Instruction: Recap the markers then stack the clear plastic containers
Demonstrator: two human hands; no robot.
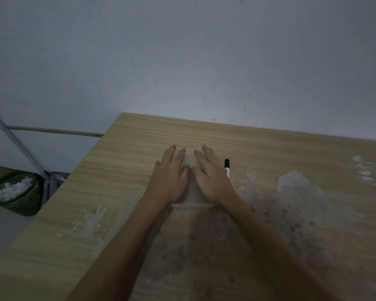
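On top of a clear plastic container (189, 158) near the middle of the counter (126, 148), both hands lay flat, palms down. The left hand (172, 177) had its fingers spread and extended toward the wall, and the right hand (211, 177) mirrored it — fingers loosely fanned, gripping nothing. Their thumbs nearly met over the container's middle. Only a pale strip of the container showed between the hands, plus its near edge just below the wrists; whether it was one container or several stacked could not be told. Just beside the right hand, on its outer side, a marker (227, 168) lay on the counter with its black cap on, pointing away from the person. White worn patches (295, 185) marked the wooden surface to the right. Off the counter's left edge — down on the floor — stood a green basket (20, 205) holding white scraps.
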